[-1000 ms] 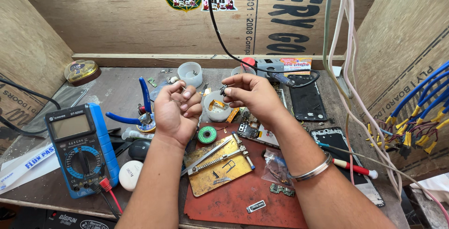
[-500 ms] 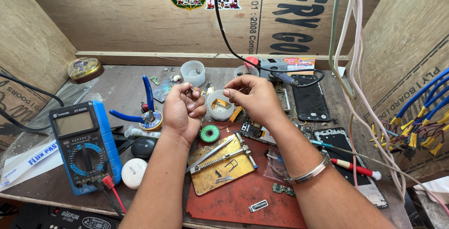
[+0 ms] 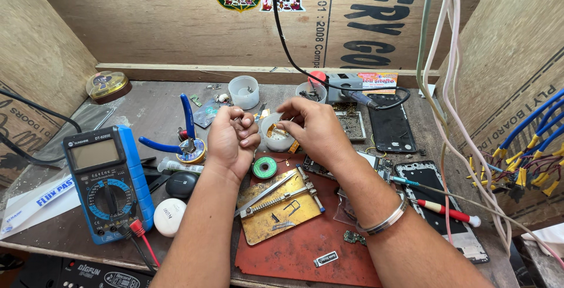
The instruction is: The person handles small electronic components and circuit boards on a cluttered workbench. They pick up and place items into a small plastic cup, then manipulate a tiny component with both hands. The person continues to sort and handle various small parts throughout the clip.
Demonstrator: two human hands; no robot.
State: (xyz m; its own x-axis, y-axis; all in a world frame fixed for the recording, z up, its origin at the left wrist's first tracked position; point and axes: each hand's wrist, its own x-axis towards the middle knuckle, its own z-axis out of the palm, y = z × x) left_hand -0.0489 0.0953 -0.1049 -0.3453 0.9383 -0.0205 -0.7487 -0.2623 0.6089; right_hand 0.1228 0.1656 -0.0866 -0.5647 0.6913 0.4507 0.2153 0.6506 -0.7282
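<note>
**Hands raised over a small white cup at a repair bench**

A small round white plastic cup (image 3: pixel 276 137) holding a curl of copper-coloured strip is seen at the centre of the bench, between the two hands and partly covered by the right one. The left hand (image 3: pixel 231 141) is curled into a loose fist just left of the cup, thumb pressed to the bent fingers; whether anything small is pinched there cannot be told. The right hand (image 3: pixel 314 129) is held above the cup's right rim, its fingers drawn together and pointed toward the left hand; what, if anything, is gripped cannot be told either.

Just below the cup a green spool of solder wick (image 3: pixel 265 167) is laid at the top edge of a red rubber work mat (image 3: pixel 294 247), on which a brass-coloured metal board holder (image 3: pixel 281 206) rests. Blue-handled pliers (image 3: pixel 185 126) are found to the left of the left hand, and further left a blue-cased digital multimeter (image 3: pixel 108 182) is placed. A black phone back panel (image 3: pixel 390 126) lies to the right of the right hand.
</note>
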